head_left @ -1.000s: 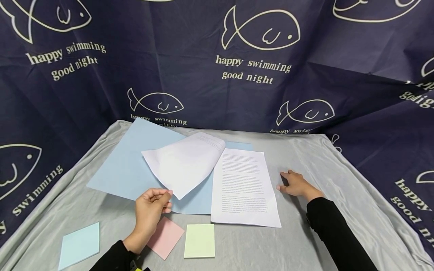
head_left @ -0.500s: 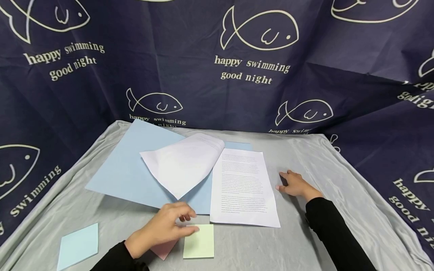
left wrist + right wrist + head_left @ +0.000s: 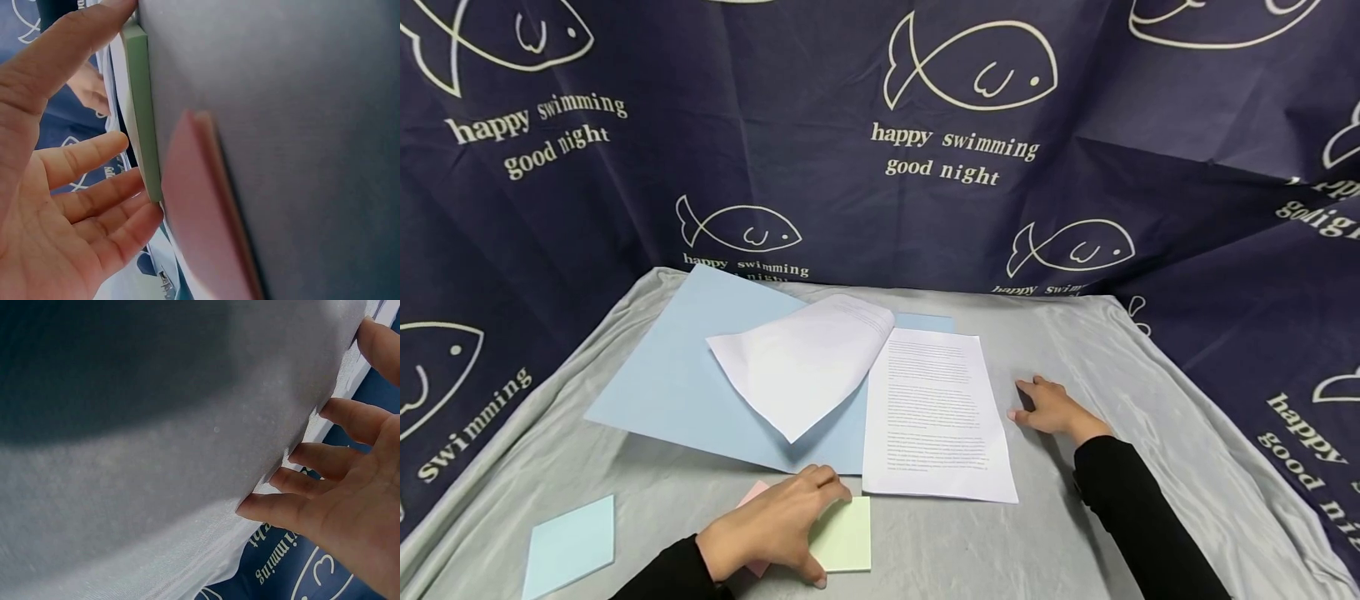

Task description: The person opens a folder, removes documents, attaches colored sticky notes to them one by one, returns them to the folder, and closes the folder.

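Observation:
A pale green sticky note pad [image 3: 850, 542] lies on the grey cloth, partly under my left hand [image 3: 782, 517]. That hand spans the pad with its fingers spread, fingertips by the far edge and thumb by the near one; the left wrist view shows the fingers fairly straight around the green pad [image 3: 142, 119]. Beneath the left hand, a pink sticky note pad [image 3: 200, 206] is mostly covered in the head view. My right hand [image 3: 1052, 408] rests its fingertips on the cloth, right of a printed sheet stack [image 3: 936, 417], and holds nothing.
Behind the hands lies an open light blue folder [image 3: 677, 375], its left cover lifted off the cloth. A turned-over white sheet [image 3: 805, 358] curls up across it. A light blue sticky note pad [image 3: 571, 546] lies at the front left. A dark fish-print curtain [image 3: 835, 183] hangs behind.
My left hand has let go of the turned sheet's corner and come down toward me, over the pink pad to the green one. The sheet stays curled; the right hand keeps its place.

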A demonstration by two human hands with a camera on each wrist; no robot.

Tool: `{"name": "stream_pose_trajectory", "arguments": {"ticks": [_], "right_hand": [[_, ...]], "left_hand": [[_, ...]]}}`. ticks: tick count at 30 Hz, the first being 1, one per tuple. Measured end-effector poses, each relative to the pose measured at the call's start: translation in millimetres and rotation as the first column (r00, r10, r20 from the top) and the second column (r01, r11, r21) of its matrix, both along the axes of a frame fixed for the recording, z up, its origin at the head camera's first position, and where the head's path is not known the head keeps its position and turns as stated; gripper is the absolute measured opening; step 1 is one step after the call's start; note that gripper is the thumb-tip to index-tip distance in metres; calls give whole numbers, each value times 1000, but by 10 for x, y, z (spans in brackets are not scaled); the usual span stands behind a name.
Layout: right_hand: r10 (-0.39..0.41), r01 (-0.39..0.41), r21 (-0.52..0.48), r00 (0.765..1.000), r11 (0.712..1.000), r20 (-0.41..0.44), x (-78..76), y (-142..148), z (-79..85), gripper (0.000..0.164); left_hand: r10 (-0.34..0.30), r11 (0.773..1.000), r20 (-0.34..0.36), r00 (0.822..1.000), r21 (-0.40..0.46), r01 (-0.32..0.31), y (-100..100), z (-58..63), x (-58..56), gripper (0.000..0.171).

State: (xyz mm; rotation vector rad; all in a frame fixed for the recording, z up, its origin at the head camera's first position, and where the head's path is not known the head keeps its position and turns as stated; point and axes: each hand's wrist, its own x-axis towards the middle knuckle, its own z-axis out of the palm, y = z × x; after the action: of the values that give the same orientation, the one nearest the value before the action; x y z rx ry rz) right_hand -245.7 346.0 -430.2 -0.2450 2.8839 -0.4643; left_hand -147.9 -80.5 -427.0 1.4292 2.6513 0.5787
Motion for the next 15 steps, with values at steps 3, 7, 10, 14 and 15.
{"name": "stream_pose_trajectory", "arguments": {"ticks": [3, 7, 10, 14, 15], "right_hand": [[3, -3, 3, 1000, 1000, -1, 1, 4, -5, 67], [2, -2, 3, 1000, 1000, 3, 1, 8, -20, 68], [2, -2, 2, 1000, 1000, 2, -2, 10, -30, 68], [2, -2, 7, 1000, 1000, -2, -4, 16, -36, 67], [1, -1, 6, 1000, 1000, 0, -3, 16, -36, 68]], "left_hand": [[3, 1000, -6, 1000, -17, -3, 9, 6, -2, 75], [19, 999, -1, 1000, -39, -19, 21, 18, -13, 72], [28, 998, 3, 1000, -49, -28, 29, 28, -19, 69], [34, 998, -7, 999, -56, -34, 38, 39, -18, 66], [34, 998, -11, 999, -57, -35, 39, 42, -17, 66]]}}
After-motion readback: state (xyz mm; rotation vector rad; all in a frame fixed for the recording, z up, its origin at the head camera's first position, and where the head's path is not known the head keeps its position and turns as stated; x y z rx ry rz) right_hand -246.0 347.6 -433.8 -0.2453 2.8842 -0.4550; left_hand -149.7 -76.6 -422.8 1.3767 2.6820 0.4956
